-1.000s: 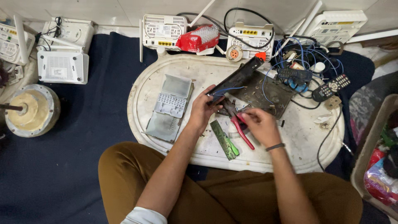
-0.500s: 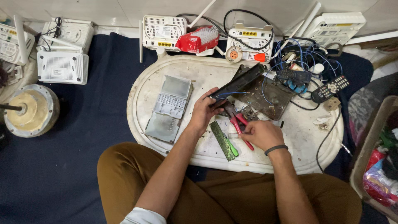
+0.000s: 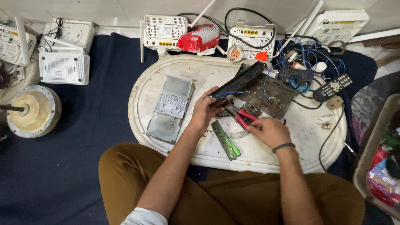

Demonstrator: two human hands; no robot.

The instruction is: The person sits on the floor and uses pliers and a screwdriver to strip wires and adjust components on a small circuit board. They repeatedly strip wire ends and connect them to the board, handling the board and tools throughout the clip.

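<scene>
We're sat cross-legged right at the 6 o'clock edge of the white oval tabletop (image 3: 166, 79), so everything's in easy reach. Our right hand (image 3: 268, 131) has its grip closed around the red-handled pliers (image 3: 241, 116), nose pointing toward 10 o'clock at the blue wire (image 3: 233, 93). Our left hand (image 3: 205, 112) is clamped on the near end of the long black casing (image 3: 239, 81), pinning it steady for the pliers. A green circuit strip (image 3: 223, 139) lies parked just below the hands. The dark circuit board (image 3: 271, 93) sits at 1 o'clock, and white routers (image 3: 162, 31) line the wall at 12.
</scene>
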